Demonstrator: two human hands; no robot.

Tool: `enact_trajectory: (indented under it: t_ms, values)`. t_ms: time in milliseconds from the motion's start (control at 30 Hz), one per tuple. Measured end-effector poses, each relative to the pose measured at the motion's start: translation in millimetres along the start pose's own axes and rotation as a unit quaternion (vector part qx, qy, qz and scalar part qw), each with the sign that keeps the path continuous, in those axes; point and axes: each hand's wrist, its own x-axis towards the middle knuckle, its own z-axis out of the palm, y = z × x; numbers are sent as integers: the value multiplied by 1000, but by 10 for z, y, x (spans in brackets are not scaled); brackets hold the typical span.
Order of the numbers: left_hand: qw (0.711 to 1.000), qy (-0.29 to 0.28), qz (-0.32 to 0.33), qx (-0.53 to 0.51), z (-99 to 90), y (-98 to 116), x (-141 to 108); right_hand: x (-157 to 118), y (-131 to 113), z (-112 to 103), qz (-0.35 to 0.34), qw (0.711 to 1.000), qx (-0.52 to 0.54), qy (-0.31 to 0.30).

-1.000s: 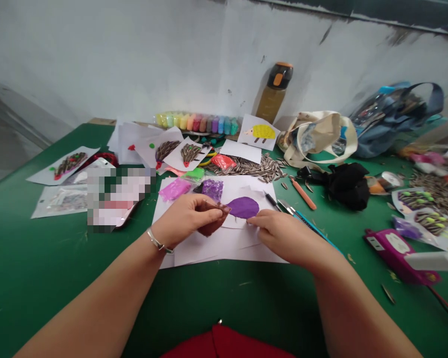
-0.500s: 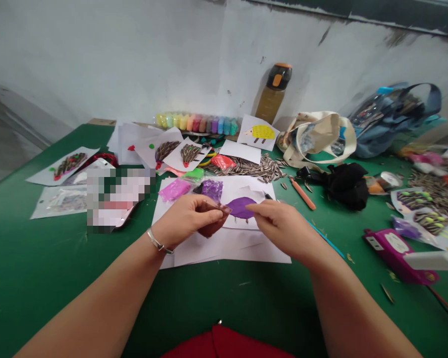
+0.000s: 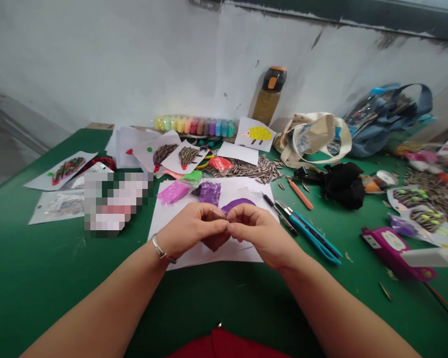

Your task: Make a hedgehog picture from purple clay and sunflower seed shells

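Note:
In front of me my left hand (image 3: 188, 227) is closed on a small brown packet (image 3: 215, 242), which looks like modelling clay in clear film. My right hand (image 3: 261, 232) meets it there, thumb and finger pinched at the packet's upper corner. Behind the fingers a flat purple clay shape (image 3: 239, 203) lies on a white paper sheet (image 3: 205, 259), partly hidden by the right hand. Purple (image 3: 210, 193), pink (image 3: 172, 191) and green (image 3: 192, 176) clay packets rest on the back of the paper.
Right of the paper lie a black pen (image 3: 278, 211), a blue cutter (image 3: 313, 233) and an orange tool (image 3: 300, 194). Sunflower seeds (image 3: 263, 169) are heaped behind, near a hedgehog picture (image 3: 256, 134). A bottle (image 3: 269, 97) leans on the wall. A purple glue gun (image 3: 395, 253) sits far right.
My right hand has moved left and down from the purple shape to the brown packet, bringing both hands together. The cutter and pen now show. The view has shifted slightly.

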Motion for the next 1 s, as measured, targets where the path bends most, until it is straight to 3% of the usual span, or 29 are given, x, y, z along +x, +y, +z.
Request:
enact_trajectory:
  t_ms: [233, 600, 767, 1000]
  values:
    - [998, -36, 24, -35, -8, 8, 2, 14, 38, -13, -3, 998, 65, 4]
    - [999, 6, 21, -25, 38, 5, -20, 31, 74, 38, -28, 993, 81, 75]
    - [997, 42, 19, -61, 53, 14, -30, 29, 69, 32, -36, 992, 101, 60]
    - [997, 49, 14, -64, 126, 37, -41, 13, 73, 63, -30, 988, 141, 63]
